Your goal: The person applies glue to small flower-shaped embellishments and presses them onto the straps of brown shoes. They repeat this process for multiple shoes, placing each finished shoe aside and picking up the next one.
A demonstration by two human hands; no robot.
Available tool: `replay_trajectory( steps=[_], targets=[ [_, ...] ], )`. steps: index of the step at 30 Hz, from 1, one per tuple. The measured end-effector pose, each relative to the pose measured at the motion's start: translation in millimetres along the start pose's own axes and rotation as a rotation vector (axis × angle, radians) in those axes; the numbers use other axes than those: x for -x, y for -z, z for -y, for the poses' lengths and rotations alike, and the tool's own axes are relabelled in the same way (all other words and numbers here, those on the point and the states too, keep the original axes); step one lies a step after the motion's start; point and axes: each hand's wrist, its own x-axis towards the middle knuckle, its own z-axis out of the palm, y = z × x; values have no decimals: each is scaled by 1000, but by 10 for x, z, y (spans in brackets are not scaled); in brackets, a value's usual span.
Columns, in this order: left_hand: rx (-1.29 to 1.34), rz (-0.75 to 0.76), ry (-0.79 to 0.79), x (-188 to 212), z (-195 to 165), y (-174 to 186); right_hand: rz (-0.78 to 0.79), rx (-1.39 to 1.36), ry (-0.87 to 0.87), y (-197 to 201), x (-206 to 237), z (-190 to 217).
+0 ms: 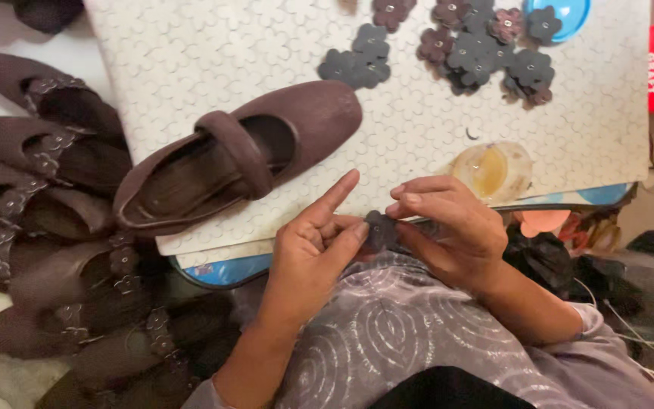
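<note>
A white board with an embossed flower pattern (pixel 191 53) rests across the person's lap, above a grey garment with pale swirls (pixel 387 333). At the far left, a heap of brown strap shoes (pixel 47 197) lies on the floor, each already bearing small flower trims along the strap. On the board, one brown shoe (pixel 266 151) lies with its long axis running diagonally, heel at lower left and toe at upper right, its strap bare.

Just below the board's near edge, the left hand (pixel 308 254) pinches a small dark flower piece (pixel 380 229) with its thumb and bent fingers, while the index finger sticks out straight toward the shoe's toe. The right hand (pixel 448 227) meets it from the other side, fingertips closed on the same flower piece, so both hands clamp it between them. The shoe sits up and to the left of the flower piece, nearer the left hand.

Further right, a round clear pot of yellowish glue (pixel 492 170) stands on the board just above the right hand. A scatter of dark flower cutouts (pixel 463 49) lies along the far edge, beside a blue dish (pixel 565 15).
</note>
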Motion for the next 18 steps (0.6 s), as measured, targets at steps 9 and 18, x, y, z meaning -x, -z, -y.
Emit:
replay_trajectory(
  steps=[9,18],
  targets=[
    [-1760,-703,-820,200,-491,513,-17,-233,-315,-496,-420,91],
    [-1307,-404,-537,324,-705,517,185,-3,-337,-476,-751,463]
  ],
)
